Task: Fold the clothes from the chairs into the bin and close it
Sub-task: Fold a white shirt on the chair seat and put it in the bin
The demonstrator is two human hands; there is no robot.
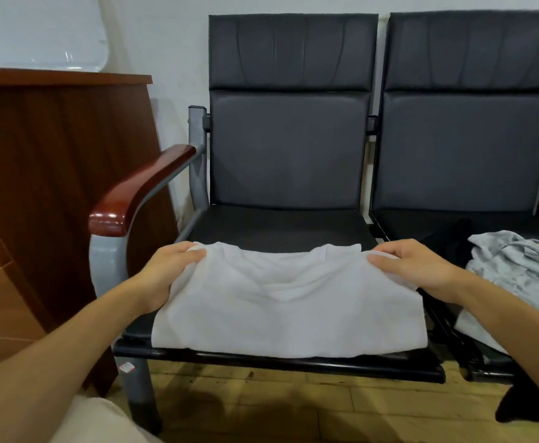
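A white garment (287, 302) lies partly folded across the front of the left black chair seat (277, 225). My left hand (166, 270) grips its far left corner, fingers curled over the cloth. At the far right corner my right hand (418, 263) pinches the fabric in the same way. On the right chair seat (421, 225) sits a crumpled light grey garment (517, 270), with a black garment (450, 235) partly under it. No bin is in view.
A wooden armrest (134, 193) on a grey metal frame stands left of the seat. A brown wooden cabinet (54, 171) fills the left side. Wooden floor (293, 407) shows below the chairs, and a white wall behind them.
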